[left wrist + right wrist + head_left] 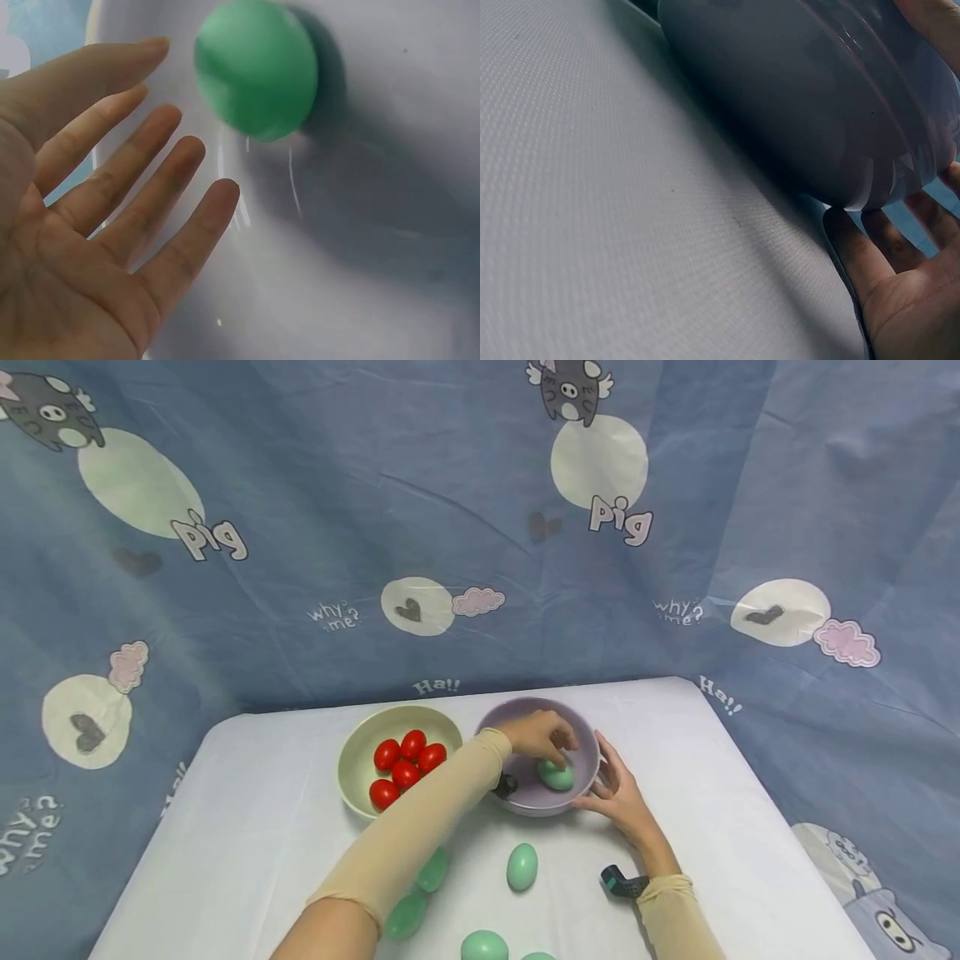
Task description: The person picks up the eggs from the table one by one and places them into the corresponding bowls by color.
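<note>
Inside the purple bowl [525, 799] lies a green plastic egg [555, 777], also visible as a green egg [256, 71] in the left wrist view. My left hand [538, 734] reaches over it into the bowl. In the left wrist view the left hand [112, 202] has its fingers spread and relaxed, apart from the egg. My right hand [621, 793] holds the bowl's right side between thumb and fingers. The right wrist view shows the right fingers [870, 247] against the outer wall of the bowl [780, 82].
Left of the purple bowl stands a pale green bowl [352, 752] with several red egg-shaped things [406, 774]. On the white table [255, 827] lie a green egg [522, 867], another green egg [484, 945] and green half shells [406, 914]. A blue patterned cloth [450, 527] hangs behind.
</note>
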`<state>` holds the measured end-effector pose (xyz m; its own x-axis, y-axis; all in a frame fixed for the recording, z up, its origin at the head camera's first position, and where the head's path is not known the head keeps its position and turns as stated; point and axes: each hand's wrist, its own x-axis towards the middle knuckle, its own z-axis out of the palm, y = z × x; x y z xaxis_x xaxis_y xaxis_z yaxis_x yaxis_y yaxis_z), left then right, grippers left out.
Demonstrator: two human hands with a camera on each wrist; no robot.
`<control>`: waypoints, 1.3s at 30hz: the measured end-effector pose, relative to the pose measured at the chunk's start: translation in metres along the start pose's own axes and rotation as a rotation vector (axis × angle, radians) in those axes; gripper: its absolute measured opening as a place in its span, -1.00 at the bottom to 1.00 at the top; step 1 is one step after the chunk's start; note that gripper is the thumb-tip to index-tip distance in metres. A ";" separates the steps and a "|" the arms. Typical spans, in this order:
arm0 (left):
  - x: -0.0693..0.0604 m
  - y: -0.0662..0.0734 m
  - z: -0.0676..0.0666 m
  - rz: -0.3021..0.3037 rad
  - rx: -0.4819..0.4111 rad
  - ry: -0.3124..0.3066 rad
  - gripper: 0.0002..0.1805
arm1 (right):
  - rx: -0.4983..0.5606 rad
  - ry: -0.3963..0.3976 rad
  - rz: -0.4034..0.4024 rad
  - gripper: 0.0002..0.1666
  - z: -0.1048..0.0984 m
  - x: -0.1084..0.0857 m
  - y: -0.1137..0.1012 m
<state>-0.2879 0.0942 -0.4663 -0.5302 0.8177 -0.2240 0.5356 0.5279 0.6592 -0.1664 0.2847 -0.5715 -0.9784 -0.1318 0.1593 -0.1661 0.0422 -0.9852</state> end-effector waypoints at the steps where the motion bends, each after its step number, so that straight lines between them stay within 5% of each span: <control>1: -0.002 0.000 -0.002 0.006 -0.005 0.001 -0.60 | -0.003 0.000 0.001 0.44 0.000 0.000 0.000; 10: -0.025 -0.005 -0.017 0.097 0.016 0.045 -0.62 | -0.011 0.005 -0.006 0.44 -0.002 0.000 0.001; 26: -0.087 -0.005 -0.027 0.099 -0.105 0.147 -0.61 | -0.040 0.026 0.007 0.43 0.002 0.000 0.000; 39: -0.166 -0.007 0.007 0.175 -0.184 0.277 -0.59 | -0.033 0.030 -0.002 0.43 0.002 0.000 0.001</control>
<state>-0.1988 -0.0431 -0.4388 -0.6123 0.7855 0.0898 0.5201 0.3146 0.7941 -0.1664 0.2827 -0.5730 -0.9812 -0.1023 0.1634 -0.1714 0.0744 -0.9824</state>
